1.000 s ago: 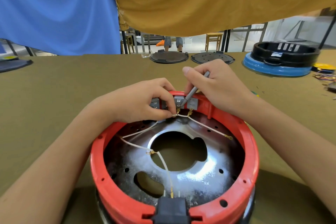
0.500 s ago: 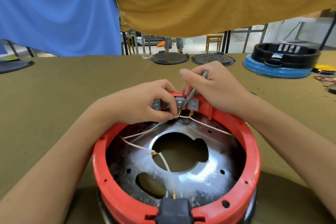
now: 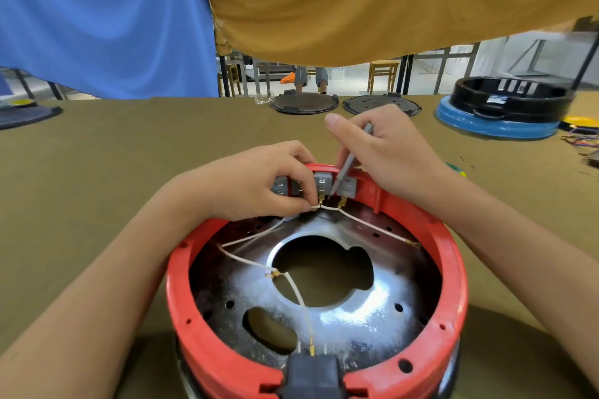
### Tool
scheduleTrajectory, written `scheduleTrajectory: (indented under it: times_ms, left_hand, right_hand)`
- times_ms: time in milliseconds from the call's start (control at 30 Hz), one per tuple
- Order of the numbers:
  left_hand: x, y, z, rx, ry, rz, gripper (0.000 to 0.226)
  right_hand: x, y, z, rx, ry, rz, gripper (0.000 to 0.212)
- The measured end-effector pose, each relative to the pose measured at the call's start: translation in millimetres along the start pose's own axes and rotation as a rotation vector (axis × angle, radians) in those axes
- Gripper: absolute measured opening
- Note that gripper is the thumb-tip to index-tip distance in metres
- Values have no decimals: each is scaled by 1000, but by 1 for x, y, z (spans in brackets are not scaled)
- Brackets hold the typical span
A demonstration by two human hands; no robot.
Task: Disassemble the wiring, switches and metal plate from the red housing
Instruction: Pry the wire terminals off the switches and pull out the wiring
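metal plate (image 3: 366, 304) in housing (image 3: 453, 272), switches (image 3: 321, 183) seemingly on far rim

An olive-brown table (image 3: 97, 171) fills the near scene. Blue cloth (image 3: 97, 16) hangs far left, mustard cloth (image 3: 389, 0) far right; beyond, wooden stools (image 3: 384, 74) stand on a pale floor.

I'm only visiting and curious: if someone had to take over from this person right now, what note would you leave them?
Left hand: pinches the white wire at the grey switches on the far rim of the red housing.
Right hand: holds a thin grey tool, tip at the switch terminals.
Done: nothing visibly removed.
Left: free the wires, then the switches, then the metal plate inside the housing.
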State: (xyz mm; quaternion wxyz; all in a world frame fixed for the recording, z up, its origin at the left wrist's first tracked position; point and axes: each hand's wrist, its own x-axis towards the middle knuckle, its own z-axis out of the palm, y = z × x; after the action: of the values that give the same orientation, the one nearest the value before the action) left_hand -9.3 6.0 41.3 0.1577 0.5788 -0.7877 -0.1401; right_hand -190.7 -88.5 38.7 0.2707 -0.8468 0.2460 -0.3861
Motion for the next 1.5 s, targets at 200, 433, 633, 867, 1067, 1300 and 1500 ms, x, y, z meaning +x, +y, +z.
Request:
scheduleTrajectory:
  times_ms: [200, 433, 633, 867, 1067, 1300, 1500]
  left_hand:
    - [0, -1, 0, -14, -7, 10, 8]
    - [-1, -1, -1, -48, -10, 2, 10]
    - [0, -1, 0, -12, -4, -14, 8]
    - [1, 0, 0, 25, 4, -10, 9]
    - [0, 0, 0, -9, -8, -3, 8]
    - [0, 1, 0, -8, -12, -12, 8]
    - [1, 2, 0, 20, 12, -22, 9]
  right_hand:
    - [-3, 0, -2, -44, 6, -86, 54]
    - [-1, 2, -2, 8, -21, -47, 50]
    - [0, 5, -3, 84, -41, 114, 49]
    - [1, 2, -4, 75, -64, 168, 50]
    - [1, 1, -4, 87, -62, 181, 50]
    - [4, -3, -4, 60, -67, 207, 49]
    - [7, -4, -1, 15, -56, 177, 51]
